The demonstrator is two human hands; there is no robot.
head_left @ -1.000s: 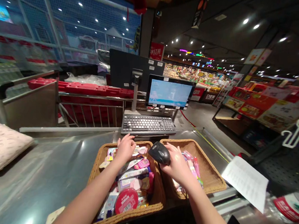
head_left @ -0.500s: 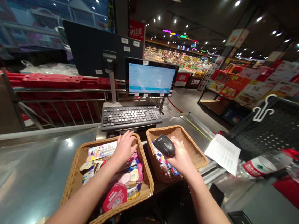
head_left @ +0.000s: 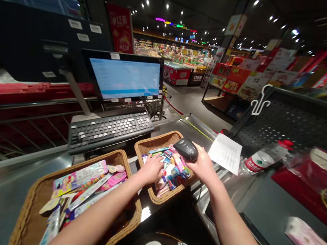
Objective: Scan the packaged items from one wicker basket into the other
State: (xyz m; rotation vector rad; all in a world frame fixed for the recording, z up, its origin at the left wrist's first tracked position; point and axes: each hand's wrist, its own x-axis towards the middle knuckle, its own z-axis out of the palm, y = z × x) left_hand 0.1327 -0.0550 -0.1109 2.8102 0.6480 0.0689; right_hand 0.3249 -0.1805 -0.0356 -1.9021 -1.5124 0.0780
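Observation:
My right hand (head_left: pixel 200 164) is wrapped around the handle of a black handheld barcode scanner (head_left: pixel 186 150), holding it above the right side of the smaller wicker basket (head_left: pixel 149 142). Inside that basket lie small, colourful packaged goods (head_left: pixel 171 167). My left hand (head_left: pixel 153 168) reaches over its left side, fingers loosely extended onto the packages; nothing is visibly held. Under my left forearm stands a larger wicker basket (head_left: pixel 33 187) with a long pink-and-yellow packet (head_left: pixel 79 177) and several other wrapped items, some of them hidden by the arm.
Behind the baskets are a keyboard (head_left: pixel 111 130) and a lit monitor (head_left: pixel 128 78). To the right lie a printed sheet (head_left: pixel 226 153), a red-capped clear bottle (head_left: pixel 260 161) and a black perforated panel (head_left: pixel 298 126) with white hooks. A metal counter (head_left: pixel 52 162) extends left.
My left hand has moved from the larger basket to the smaller one. The right hand still holds the scanner over the smaller basket. The view has turned right and closer.

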